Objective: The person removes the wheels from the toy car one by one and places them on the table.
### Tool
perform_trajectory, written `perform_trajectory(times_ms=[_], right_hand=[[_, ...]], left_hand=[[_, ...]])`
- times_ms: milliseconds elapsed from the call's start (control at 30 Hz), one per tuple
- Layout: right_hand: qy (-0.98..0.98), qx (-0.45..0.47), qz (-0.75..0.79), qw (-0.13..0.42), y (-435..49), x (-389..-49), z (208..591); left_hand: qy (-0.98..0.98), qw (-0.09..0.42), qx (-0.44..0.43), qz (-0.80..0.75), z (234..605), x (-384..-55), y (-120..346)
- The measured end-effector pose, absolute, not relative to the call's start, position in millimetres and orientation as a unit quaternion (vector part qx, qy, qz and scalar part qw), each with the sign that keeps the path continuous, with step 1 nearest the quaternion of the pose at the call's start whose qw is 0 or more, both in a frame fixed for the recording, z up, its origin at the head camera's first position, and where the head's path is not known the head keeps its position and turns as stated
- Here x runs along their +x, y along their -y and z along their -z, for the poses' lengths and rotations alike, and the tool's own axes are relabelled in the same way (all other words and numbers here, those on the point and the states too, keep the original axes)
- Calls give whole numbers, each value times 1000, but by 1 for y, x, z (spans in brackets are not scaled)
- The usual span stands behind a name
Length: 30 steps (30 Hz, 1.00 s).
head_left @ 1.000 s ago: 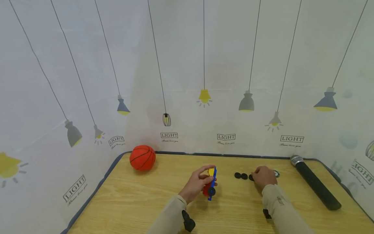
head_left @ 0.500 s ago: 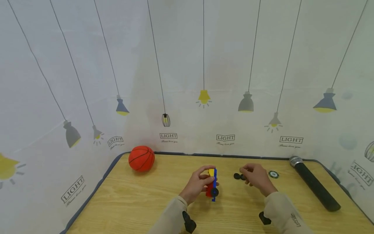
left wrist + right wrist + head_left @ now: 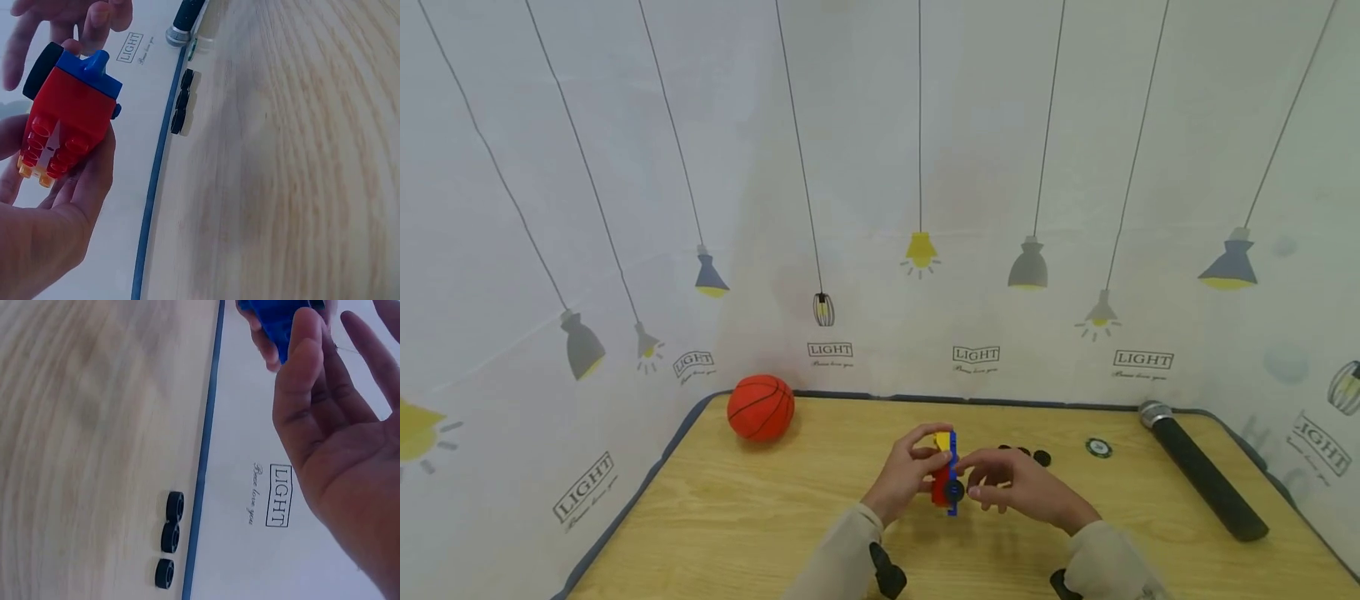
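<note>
My left hand [image 3: 904, 471] grips a toy car built of bricks [image 3: 942, 479], thumb on one side and fingers on the other. The car has a red studded body, a yellow part and a blue base; one black wheel [image 3: 954, 490] is on it. My right hand [image 3: 1022, 483] is at the car's right side, fingers spread and bent, index fingertip right at the blue base; nothing shows between its fingers. In the right wrist view its fingers overlap the blue base [image 3: 278, 319]. Three loose black wheels [image 3: 164, 574] lie in a row on the table, partly hidden by the right hand in the head view.
A red toy basketball [image 3: 761, 407] sits at the table's back left. To the right lie a round poker chip [image 3: 1099, 448] and a black microphone [image 3: 1206, 475] with a silver head. A white printed backdrop [image 3: 880, 208] stands behind the wooden table [image 3: 737, 508].
My right hand has come left from above the loose wheels to the car's side, uncovering the poker chip and the rightmost wheel. The left hand keeps its hold, the car turned slightly.
</note>
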State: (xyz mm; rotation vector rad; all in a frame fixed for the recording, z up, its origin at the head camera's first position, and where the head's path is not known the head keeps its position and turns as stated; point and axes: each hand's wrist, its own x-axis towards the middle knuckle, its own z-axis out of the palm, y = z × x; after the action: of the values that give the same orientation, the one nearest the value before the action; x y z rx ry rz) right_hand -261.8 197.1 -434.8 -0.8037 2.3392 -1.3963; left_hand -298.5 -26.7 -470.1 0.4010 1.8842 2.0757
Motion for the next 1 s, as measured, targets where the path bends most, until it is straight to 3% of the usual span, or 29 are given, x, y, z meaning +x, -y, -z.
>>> perform_trajectory(times_ms=[533,1000], right_hand=[[-757,-292,549,201,-177,-263,450],[-781,-256,544,169,-162,-258,452]], left_hand=[[-659,168,144,-719,466,-297,25],[-668,176,154,-706,470,-296,25]])
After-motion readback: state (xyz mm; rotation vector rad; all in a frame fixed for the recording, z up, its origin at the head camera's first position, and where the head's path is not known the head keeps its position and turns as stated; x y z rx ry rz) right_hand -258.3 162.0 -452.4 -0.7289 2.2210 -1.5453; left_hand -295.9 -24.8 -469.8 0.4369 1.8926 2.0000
